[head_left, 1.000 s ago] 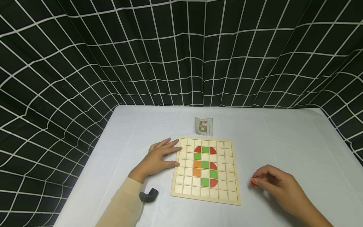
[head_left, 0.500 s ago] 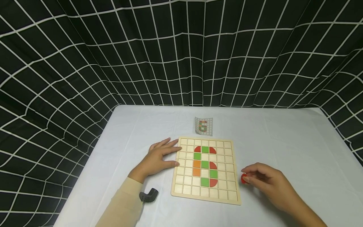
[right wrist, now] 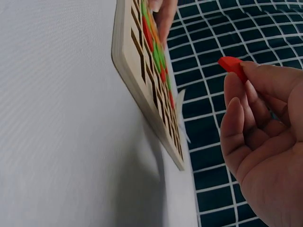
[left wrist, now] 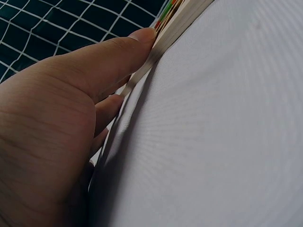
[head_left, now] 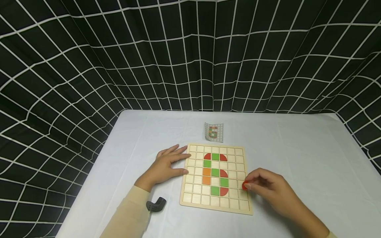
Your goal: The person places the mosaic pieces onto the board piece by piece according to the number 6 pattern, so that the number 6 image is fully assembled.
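A wooden grid board point(head_left: 196, 199) lies on the white table, with green and orange square tiles and red quarter-round tiles set in some of its cells. My left hand point(head_left: 164, 168) rests at the board's left edge, fingers spread and fairly straight; in the left wrist view the thumb point(left wrist: 113, 59) touches the board's side. Between thumb and fingertips my right hand point(head_left: 275, 191) pinches a red tile point(right wrist: 233, 65) with a curved edge. That tile is above the board's right edge, and the fingers hide part of it.
A small printed card point(head_left: 213, 133) with a coloured grid pattern lies behind the board. Near the left forearm is a dark grey angled object point(head_left: 156, 205). Black curtains point(head_left: 166, 59) with white grid lines surround the table point(head_left: 297, 145).
My right hand has moved left with the red tile, from the table beside the board to over its right edge. The left hand and the board look the same.
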Action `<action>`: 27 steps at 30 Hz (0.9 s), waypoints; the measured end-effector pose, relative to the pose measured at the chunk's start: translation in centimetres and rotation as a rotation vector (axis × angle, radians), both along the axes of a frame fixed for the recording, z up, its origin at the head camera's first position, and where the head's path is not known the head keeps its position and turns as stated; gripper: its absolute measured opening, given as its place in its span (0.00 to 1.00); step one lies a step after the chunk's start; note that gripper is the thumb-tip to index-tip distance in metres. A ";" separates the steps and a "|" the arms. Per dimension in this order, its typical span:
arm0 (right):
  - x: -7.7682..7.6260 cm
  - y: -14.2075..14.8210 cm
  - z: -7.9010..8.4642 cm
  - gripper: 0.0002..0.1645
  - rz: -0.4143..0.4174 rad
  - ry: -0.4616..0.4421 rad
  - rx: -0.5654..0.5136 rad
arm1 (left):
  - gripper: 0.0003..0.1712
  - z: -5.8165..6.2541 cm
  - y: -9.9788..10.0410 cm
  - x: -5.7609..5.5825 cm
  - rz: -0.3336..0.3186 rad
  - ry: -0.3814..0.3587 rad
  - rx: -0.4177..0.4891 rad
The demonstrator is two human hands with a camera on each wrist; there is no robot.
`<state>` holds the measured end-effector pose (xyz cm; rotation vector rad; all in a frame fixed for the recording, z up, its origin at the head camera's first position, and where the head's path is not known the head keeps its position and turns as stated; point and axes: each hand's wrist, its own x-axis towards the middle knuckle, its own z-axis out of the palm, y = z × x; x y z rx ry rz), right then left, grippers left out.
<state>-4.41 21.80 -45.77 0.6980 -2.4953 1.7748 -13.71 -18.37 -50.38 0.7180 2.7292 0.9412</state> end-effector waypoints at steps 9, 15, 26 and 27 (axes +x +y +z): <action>-0.7 -1.6 0.3 0.13 0.039 -0.030 0.000 | 0.38 -0.3 -0.1 -0.1 -0.004 0.007 0.002; -1.1 -2.5 0.3 0.12 0.055 -0.045 -0.035 | 0.38 -0.2 -0.1 -0.1 -0.011 0.022 0.007; -1.5 -4.0 0.5 0.10 0.054 -0.083 -0.030 | 0.38 -0.1 -0.1 0.0 -0.015 0.034 0.019; -1.5 -4.1 0.5 0.10 0.053 -0.081 -0.026 | 0.39 -0.1 -0.1 0.0 -0.014 0.031 0.016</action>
